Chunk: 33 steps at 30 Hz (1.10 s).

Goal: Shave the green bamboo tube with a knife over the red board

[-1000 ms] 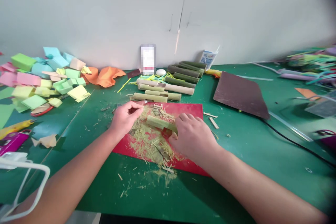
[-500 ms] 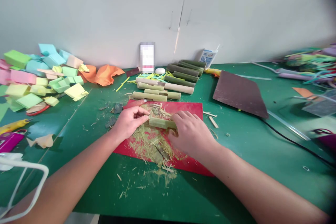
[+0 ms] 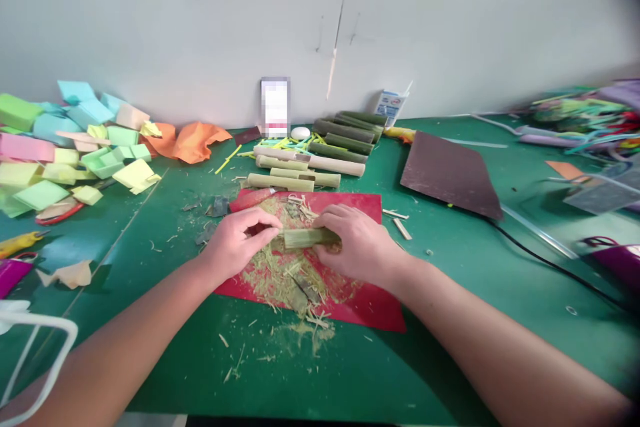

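A short pale-green bamboo piece [image 3: 301, 238] lies sideways above a red sheet [image 3: 383, 310]. My right hand [image 3: 357, 240] is wrapped round its right end, covering that end. At the left end, my left hand [image 3: 243, 237] holds thumb and fingertips pinched together, close to the cut edge; what the pinch holds, if anything, is too small to make out. Bamboo shavings [image 3: 267, 273] cover much of the sheet under both hands. Just behind my left hand lies a red-handled tool [image 3: 255, 199], with a dark grey end.
Behind the sheet lie peeled bamboo tubes [image 3: 280, 181] and dark green ones [image 3: 350, 144]. A phone [image 3: 275, 107] leans on the wall. Folded paper pieces [image 3: 95, 137] are heaped left. A brown board [image 3: 450, 177] and a black cable [image 3: 550, 260] lie right; a white frame [image 3: 55, 373] stands front left.
The bamboo piece has turned in my right hand, so a different side faces up and its notch is no longer visible. My left fingertips have shifted slightly. The whole view has moved slightly.
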Available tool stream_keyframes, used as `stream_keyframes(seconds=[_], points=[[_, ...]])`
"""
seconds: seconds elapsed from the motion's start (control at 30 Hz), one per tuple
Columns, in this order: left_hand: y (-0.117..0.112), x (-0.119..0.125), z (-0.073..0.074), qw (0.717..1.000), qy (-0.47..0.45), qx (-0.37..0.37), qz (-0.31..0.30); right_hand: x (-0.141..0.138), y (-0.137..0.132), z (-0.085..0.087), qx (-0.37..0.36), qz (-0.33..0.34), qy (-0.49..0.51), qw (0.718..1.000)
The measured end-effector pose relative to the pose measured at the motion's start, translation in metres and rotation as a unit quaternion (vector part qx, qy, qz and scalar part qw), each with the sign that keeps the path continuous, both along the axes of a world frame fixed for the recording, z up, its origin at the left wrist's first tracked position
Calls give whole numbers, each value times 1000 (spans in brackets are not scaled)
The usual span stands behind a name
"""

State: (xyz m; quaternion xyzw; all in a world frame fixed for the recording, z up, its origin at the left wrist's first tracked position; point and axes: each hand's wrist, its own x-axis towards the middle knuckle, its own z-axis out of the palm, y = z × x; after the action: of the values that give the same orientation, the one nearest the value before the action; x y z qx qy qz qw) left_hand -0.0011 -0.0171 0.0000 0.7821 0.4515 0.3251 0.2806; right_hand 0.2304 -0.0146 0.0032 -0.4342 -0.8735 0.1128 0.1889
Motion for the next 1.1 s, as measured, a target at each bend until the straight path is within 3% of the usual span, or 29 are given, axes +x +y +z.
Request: stream_keyframes(seconds=[0.13,0.33,0.53,0.7,1.1], points=[[-4,1,-1,1000,9,12,1,2,3,-1,-26,24,12,999],[-2,0,-11,997,58,-29,-48,5,4,0,-66,26,15,997],[1,-5,-8,987,63,76,-129,7,4,0,-68,36,23,997],[0,-4,-7,977,82,108,-166,8,5,0,-68,41,23,997],[-4,3,3,975,133,64,-169,12,10,-2,-100,82,36,991]])
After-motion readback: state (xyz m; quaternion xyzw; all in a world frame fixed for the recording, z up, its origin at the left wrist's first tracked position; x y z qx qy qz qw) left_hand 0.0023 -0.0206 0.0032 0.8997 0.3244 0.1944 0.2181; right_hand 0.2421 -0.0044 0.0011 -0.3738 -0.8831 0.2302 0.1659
